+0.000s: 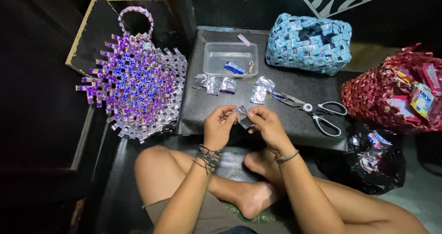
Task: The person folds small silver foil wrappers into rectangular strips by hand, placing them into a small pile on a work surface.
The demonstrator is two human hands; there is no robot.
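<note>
As the person sat cross-legged in a dim room, a dark board (294, 84) lay before the knees.
Both hands, left hand (218, 126) and right hand (267, 126), pinched a small silvery foil strip (242, 116) between fingertips just above the board's near edge; it looked creased, perhaps folded. Scissors (313, 112) lay near on the right.

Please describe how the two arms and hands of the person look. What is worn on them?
Both arms are bare, with no sleeves and no gloves. The left hand has a stack of dark braided and beaded bracelets on its wrist. The right hand has one thin, pale chain bracelet. I see no rings on the fingers.
</note>
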